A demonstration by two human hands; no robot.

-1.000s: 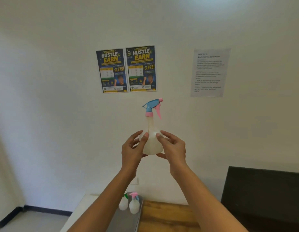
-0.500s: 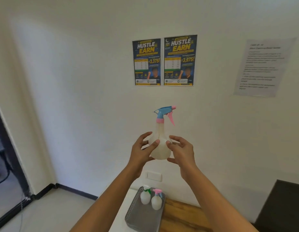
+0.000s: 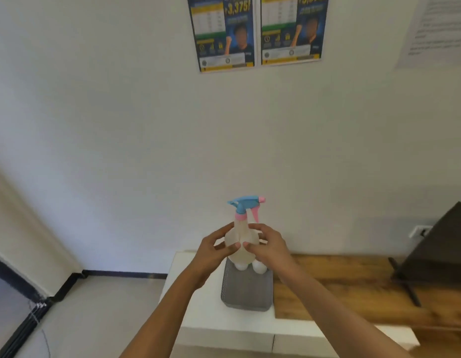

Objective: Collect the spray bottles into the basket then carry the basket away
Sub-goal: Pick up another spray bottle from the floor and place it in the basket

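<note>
Above the grey basket [image 3: 246,293], both hands cup one spray bottle [image 3: 241,244].
Left hand [image 3: 212,250] and right hand [image 3: 266,245] clasp its upright pale body; two more bottles [image 3: 259,267] stand in the basket's far end.

Hidden, cropped and blurred parts

The held spray bottle [image 3: 241,244] covers the tops of two bottles [image 3: 259,266] in the basket [image 3: 246,293]; posters [image 3: 257,32] are cut off above; the paper sheet's [image 3: 436,32] text is unreadably blurred.

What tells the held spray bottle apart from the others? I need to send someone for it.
Start at the white table against the wall and find the grey basket on it. Just above the basket's far end, the left hand and right hand hold the spray bottle upright. Unlike the two bottles standing in the basket, it is raised and shows a blue-and-pink trigger head.
</note>
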